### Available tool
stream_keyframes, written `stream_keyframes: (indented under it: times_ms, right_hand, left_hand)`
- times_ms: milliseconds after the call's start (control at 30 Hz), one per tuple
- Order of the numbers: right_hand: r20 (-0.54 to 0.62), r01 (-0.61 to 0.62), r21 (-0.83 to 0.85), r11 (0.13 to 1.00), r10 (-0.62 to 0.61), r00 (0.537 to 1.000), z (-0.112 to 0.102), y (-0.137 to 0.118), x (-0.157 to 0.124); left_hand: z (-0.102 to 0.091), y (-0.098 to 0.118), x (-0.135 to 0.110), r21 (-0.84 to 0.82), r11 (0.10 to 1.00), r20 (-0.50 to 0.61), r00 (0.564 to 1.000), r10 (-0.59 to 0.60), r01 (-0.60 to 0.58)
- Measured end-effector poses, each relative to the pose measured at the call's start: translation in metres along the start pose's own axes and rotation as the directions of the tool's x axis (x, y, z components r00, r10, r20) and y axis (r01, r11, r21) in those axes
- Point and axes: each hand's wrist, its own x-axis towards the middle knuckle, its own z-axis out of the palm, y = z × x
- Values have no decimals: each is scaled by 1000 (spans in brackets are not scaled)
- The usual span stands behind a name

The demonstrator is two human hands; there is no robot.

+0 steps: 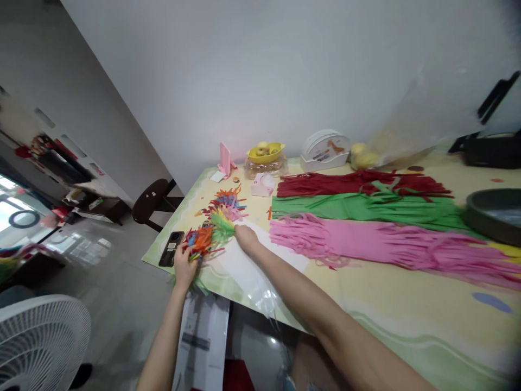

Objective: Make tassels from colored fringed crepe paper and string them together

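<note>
Near the table's left corner, my left hand (185, 267) is closed on a multicoloured fringed bundle (200, 239), mostly orange with blue and red strands. My right hand (245, 238) grips the end of a green and yellow fringed bunch (222, 225); its fingertips are partly hidden. Just beyond lies another fringed bundle (227, 200) in orange, blue and pink. A white sheet (240, 263) and clear plastic (264, 298) lie beneath my right forearm. To the right, fringed strips are laid side by side: pink (358, 236), green (345, 209) and dark red (329, 184).
A black phone (170, 250) lies at the table's left edge. Along the wall stand a pink stand (225, 160), a yellow fruit bowl (265, 157) and a white holder (325, 155). A dark round pan (494, 217) sits far right. A white fan (43, 342) stands lower left.
</note>
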Motion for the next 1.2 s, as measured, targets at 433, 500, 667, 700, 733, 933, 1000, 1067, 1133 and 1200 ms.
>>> stream_keyframes:
  times_ms: [433,500,667,700,733,933,1000,1067,1133,1200]
  right_hand:
    - [-84,180,348,920,-161,983,-35,37,-58]
    - [-131,219,431,875,-180,975,-57,54,-83]
    - [-354,287,597,750,-74,932,-139,87,-163]
    - [-401,309,649,695,-33,915,-156,90,-178]
    - [-435,333,690,642,0,901,-172,92,-192]
    - [-403,330,785,524,28,915,-220,125,-230]
    - [-407,323,796,512,58,912,-225,146,-233]
    - [-446,316,776,546,120,887,-228,167,-233]
    - [-480,303,749,589,167,861,-228,184,-232]
    - [-493,305,736,605,169,853,-226,196,-227]
  left_hand:
    - [-109,65,37,-511,763,-8,885,-465,396]
    - [-101,105,42,-661,618,188,891,-413,425]
    - [-51,213,51,-723,508,480,869,-117,468]
    - [-39,234,53,-728,514,505,862,-45,453]
    - [-26,255,54,-736,517,525,851,28,437]
    - [34,353,56,-788,492,558,767,318,369]
    - [49,369,58,-793,486,560,754,343,367]
    - [62,379,61,-806,453,539,788,297,381]
    - [75,388,64,-811,407,532,820,213,420]
    - [89,397,65,-800,366,564,804,188,476]
